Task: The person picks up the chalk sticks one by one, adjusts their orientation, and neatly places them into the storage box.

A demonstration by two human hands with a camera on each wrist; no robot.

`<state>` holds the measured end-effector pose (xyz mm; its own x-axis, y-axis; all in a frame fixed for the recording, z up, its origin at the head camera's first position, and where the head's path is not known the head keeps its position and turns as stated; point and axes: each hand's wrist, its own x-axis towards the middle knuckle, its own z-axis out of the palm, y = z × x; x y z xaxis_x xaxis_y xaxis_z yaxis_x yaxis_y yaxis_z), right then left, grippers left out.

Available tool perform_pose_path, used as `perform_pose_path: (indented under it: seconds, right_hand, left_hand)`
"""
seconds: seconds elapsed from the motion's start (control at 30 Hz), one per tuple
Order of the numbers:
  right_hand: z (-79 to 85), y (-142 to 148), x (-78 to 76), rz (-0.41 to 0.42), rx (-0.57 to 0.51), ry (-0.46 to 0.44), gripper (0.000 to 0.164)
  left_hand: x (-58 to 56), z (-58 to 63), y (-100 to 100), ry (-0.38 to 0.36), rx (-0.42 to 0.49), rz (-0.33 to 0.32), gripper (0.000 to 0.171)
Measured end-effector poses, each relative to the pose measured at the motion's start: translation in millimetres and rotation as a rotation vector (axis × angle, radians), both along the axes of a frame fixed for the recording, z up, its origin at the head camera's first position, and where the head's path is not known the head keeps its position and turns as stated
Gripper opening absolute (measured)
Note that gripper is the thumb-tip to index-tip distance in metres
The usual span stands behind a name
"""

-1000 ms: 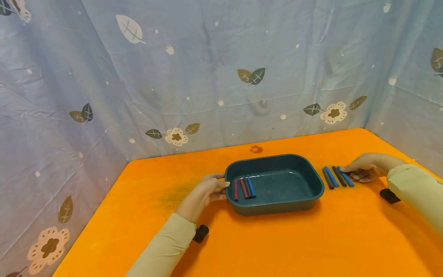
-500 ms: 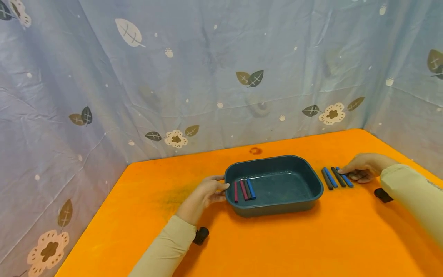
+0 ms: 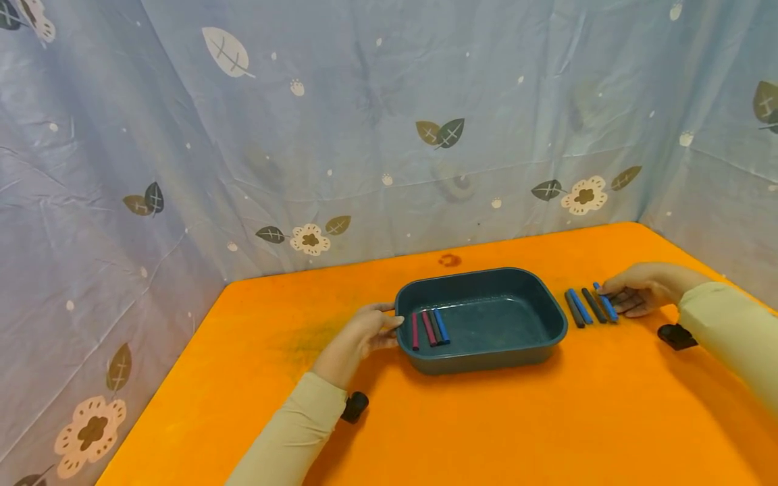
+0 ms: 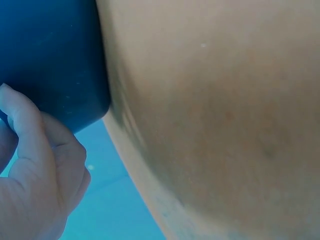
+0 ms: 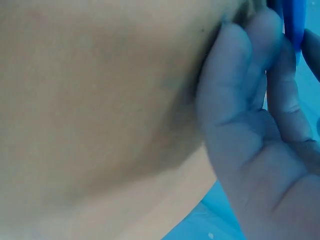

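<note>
My left hand (image 3: 367,332) grips the left rim of a dark teal rectangular dish (image 3: 501,325), thumb over the edge. The left wrist view shows the hand at the dish's (image 4: 65,60) corner. Inside, near that end, lie two magenta sticks (image 3: 429,329), a dark stick and a blue stick, side by side. To the right of the dish, my right hand (image 3: 645,289) pinches another slim blue stick (image 3: 609,309) between thumb and fingers, its far end slightly raised. In the right wrist view this blue stick (image 5: 295,22) is partly cut off by the frame.
Left of the held stick lie a dark stick (image 3: 593,306), a blue stick (image 3: 580,307) and another dark stick (image 3: 574,309) on the orange tabletop (image 3: 486,425). A patterned grey-blue curtain (image 3: 377,135) hangs behind and at both sides. Black wrist devices (image 3: 676,336) sit under the sleeves.
The right hand has taken hold of the rightmost blue stick and lifted it slightly. The left hand and the dish stay put.
</note>
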<state>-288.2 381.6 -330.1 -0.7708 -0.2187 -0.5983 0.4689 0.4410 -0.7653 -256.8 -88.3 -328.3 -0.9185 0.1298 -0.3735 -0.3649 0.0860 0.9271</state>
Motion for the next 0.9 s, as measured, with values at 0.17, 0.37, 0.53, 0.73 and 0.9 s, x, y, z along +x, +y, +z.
perform_pose_path:
  seconds: [0.17,0.37,0.53,0.73,0.9]
  right_hand:
    - [5.0,1,2.8,-0.029,-0.043,0.011,0.032]
    - [12.9,-8,4.5,0.003,-0.085,0.028,0.027]
    - [21.9,-21,4.9,0.016,-0.128,0.026,0.028]
    - [36.3,-40,2.3,0.064,-0.193,0.032,0.029]
    - [48.6,-57,0.0,0.071,-0.2,0.055,0.031]
  left_hand:
    - [-0.4,1.2,1,-0.002,-0.005,0.005,0.05]
    - [1.1,1.2,0,0.003,-0.02,-0.003,0.051]
    - [1.0,0.8,0,0.004,-0.009,0.002,0.051]
    - [0.4,0.6,0,0.001,0.002,0.017,0.05]
    - [0.0,1.0,1,0.001,0.001,0.026,0.049]
